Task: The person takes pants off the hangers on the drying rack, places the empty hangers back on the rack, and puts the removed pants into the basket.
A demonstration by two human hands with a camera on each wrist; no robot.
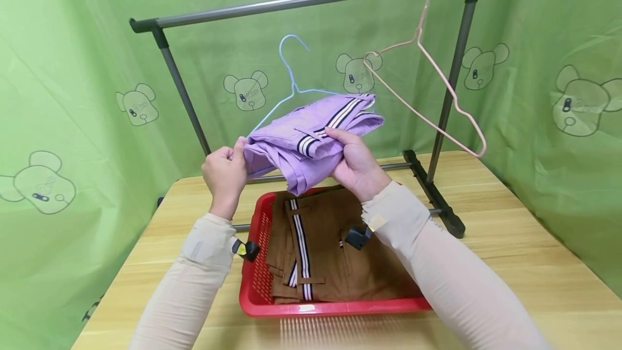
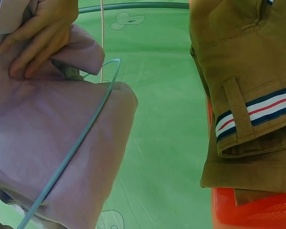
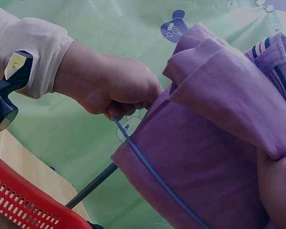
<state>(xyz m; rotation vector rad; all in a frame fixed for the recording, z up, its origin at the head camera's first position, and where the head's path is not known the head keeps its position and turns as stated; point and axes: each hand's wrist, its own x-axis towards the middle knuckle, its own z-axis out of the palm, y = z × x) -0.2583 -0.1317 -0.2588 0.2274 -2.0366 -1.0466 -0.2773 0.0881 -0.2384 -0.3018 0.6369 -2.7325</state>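
Folded purple trousers (image 1: 286, 128) with a striped inner waistband are held up in front of the rack. A light blue wire hanger (image 1: 293, 81) stands behind them, its hook free in the air below the rail. My left hand (image 1: 225, 172) grips the hanger's left corner along with the edge of the purple cloth. My right hand (image 1: 359, 169) pinches the trousers near the waistband, thumb on top and fingers beneath. Seen from the left wrist, the hanger's bar (image 2: 78, 143) crosses the outside of the cloth. The hanger's right end is mostly hidden by the trousers.
Below the hands, a red basket (image 1: 250, 290) holds folded brown trousers (image 1: 320, 247) with striped waistbands. A grey rack rail (image 1: 291, 1) spans the back, with a pink hanger (image 1: 418, 39) hooked at its right. The rack's black foot (image 1: 432, 199) stands on the wooden table (image 1: 515, 253).
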